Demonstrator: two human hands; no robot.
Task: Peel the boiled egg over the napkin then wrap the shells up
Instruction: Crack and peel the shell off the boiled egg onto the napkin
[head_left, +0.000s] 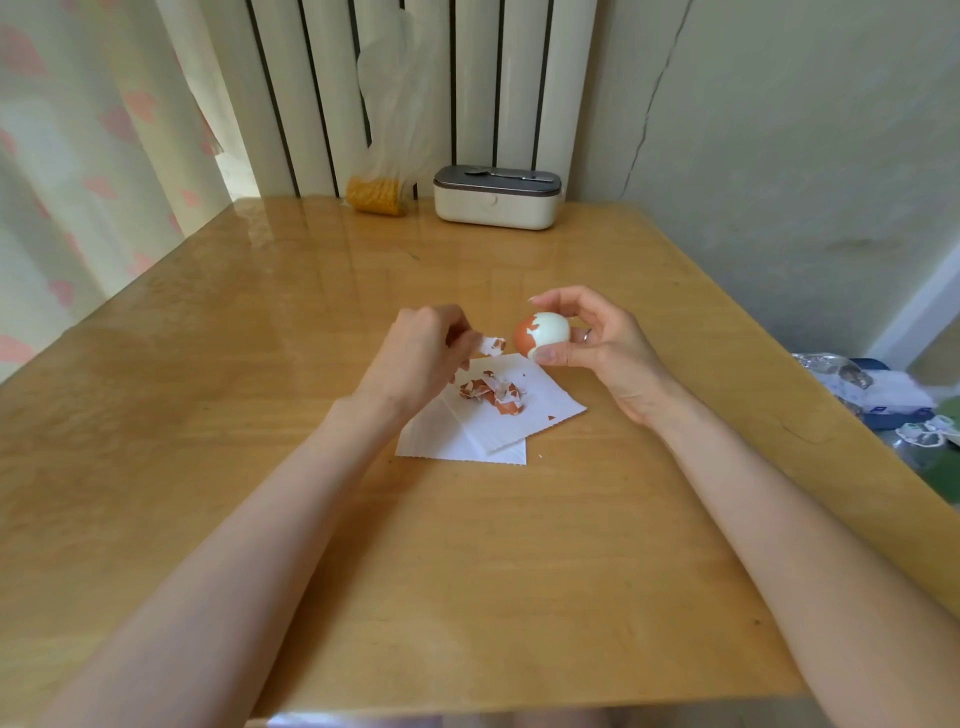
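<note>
My right hand (597, 345) holds a boiled egg (543, 332) above the table, pinched between thumb and fingers. The egg is white on its right part, and brown shell still covers its left end. My left hand (423, 353) pinches a torn piece of shell (492, 345) just left of the egg, over the napkin. The white napkin (483, 426) lies flat on the table under both hands. A small heap of brown and white shell pieces (493, 395) rests on it, with a few crumbs scattered near its right corner.
The wooden table (467, 571) has a glossy cover. At its far edge stand a cream lidded box (497, 197) and a plastic bag with something yellow (376, 195). A radiator is behind them. Packets and clutter (883, 395) lie beyond the table's right edge.
</note>
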